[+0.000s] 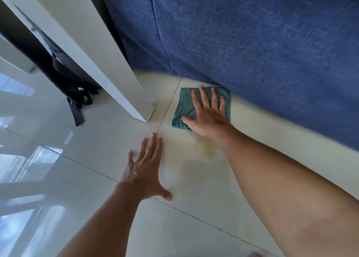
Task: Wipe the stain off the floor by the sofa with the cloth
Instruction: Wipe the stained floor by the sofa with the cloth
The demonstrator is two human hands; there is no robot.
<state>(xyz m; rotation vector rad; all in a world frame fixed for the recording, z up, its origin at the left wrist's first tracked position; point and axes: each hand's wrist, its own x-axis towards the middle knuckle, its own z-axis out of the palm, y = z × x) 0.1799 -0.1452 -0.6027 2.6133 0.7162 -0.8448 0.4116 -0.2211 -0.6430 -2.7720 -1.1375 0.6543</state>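
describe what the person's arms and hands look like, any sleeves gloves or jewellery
Both forearms are bare up to the frame edge, with no sleeves in view. The left hand and right hand wear no gloves, and no rings, watch or bracelets show on the fingers or wrists.

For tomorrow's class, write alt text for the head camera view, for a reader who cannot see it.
A person's right hand presses a teal cloth flat on the pale tiled floor at the foot of a blue sofa; a yellowish stain shows just behind the cloth. The left hand rests flat on the floor beside a white furniture leg.
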